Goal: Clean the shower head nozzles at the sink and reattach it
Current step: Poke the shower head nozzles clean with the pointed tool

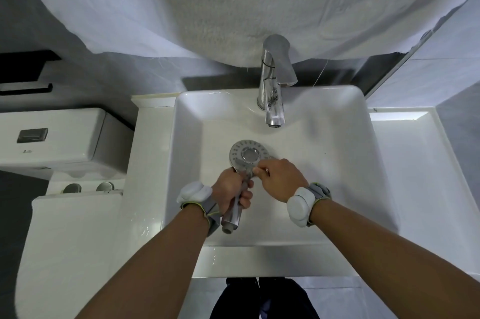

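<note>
Bathroom setting, grey wall tiles, white cloth [233, 6] draped over the wall behind the sink.

Sink [337, 162]: white rectangular basin, the landmark for all items below.

Faucet [272, 84]: chrome, single lever, mounted at the sink's rear rim, spout pointing over the basin.

Shower head [248, 155]: chrome, round face with a ring of nozzles turned upward, held over the middle of the sink; handle runs toward the sink's front edge, threaded end free.

Left hand [233, 188]: fingers wrapped tight round the shower head's handle, over the sink's front half. White device strapped at the wrist.

Right hand [278, 178]: fingertips pinched together against the lower edge of the shower head's face; whether they grip anything small cannot be told. Matching wrist device.

Toilet [65, 142]: white tank and closed lid, left of the sink.
</note>
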